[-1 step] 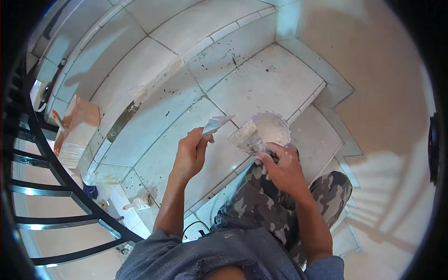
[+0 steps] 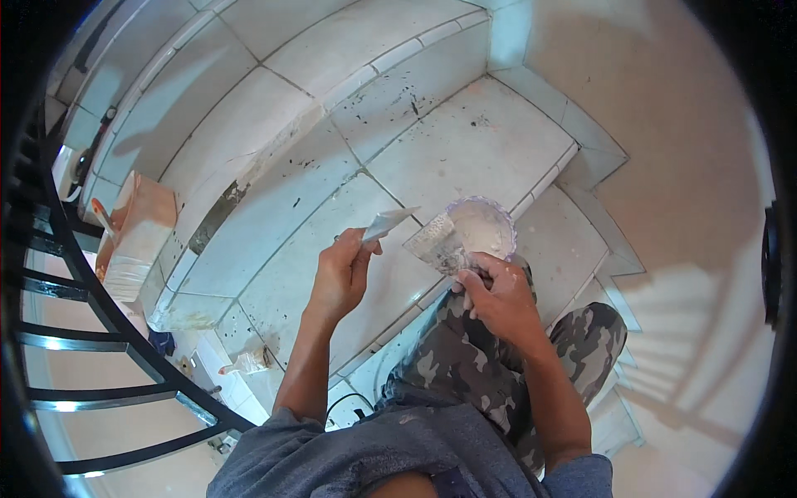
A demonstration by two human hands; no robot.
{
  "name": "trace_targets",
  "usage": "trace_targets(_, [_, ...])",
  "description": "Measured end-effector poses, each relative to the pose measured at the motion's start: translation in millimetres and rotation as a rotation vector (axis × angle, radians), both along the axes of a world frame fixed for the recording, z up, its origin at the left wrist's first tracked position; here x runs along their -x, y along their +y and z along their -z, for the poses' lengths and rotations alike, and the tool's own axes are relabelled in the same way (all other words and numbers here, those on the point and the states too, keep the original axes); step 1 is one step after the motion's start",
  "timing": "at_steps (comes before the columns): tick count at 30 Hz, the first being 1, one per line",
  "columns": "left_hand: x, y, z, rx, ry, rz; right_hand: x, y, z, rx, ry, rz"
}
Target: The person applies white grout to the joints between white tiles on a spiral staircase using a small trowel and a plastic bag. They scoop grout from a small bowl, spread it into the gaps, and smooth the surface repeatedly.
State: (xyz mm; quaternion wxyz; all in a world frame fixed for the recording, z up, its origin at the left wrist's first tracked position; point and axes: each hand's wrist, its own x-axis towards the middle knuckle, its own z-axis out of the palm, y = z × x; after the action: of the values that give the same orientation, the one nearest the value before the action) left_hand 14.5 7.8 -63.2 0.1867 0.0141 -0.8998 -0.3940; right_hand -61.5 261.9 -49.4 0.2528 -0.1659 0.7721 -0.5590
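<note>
My right hand grips a broad putty knife, its blade smeared with whitish grey paste and pointing to the left. The blade overlaps the near left rim of a round tub of creamy white paste, which stands on the tiled step. To the left, my left hand is closed on a pale, flat metal scraper, seen at a slant and pointing toward the tub. Its handle is hidden in my fingers. A gap separates the two blades.
White tiled stairs with dark specks and chipped edges climb to the upper left. A black metal railing curves along the left. Beside it sits an orange-and-white container with an orange-handled tool. A paintbrush lies lower down. A beige wall bounds the right.
</note>
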Motion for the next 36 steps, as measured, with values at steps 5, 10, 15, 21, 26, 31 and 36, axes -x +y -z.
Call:
trace_targets(5, [4, 14, 3, 0.1, 0.044, 0.026, -5, -10, 2, 0.024, -0.003, 0.074])
trace_targets(10, [5, 9, 14, 0.3, 0.115, -0.004, -12, -15, -9, 0.0, -0.111, 0.077])
trace_targets(15, [8, -1, 22, 0.448, 0.168, -0.049, -20, -18, -18, 0.037, -0.213, 0.081])
trace_targets(21, [12, -27, 37, 0.615, 0.212, -0.151, -30, -29, -27, 0.071, -0.209, 0.076])
trace_targets(26, [7, -62, 48, 0.102, -0.191, -0.149, -26, -54, -46, 0.131, -0.16, 0.023])
trace_targets(31, [-38, -134, 44, -0.838, -0.629, 0.304, -24, -101, -55, 0.249, -0.149, -0.015])
trace_targets(36, [-69, -163, 62, -1.141, -0.625, 0.426, -33, -196, -14, 0.326, 0.471, -0.028])
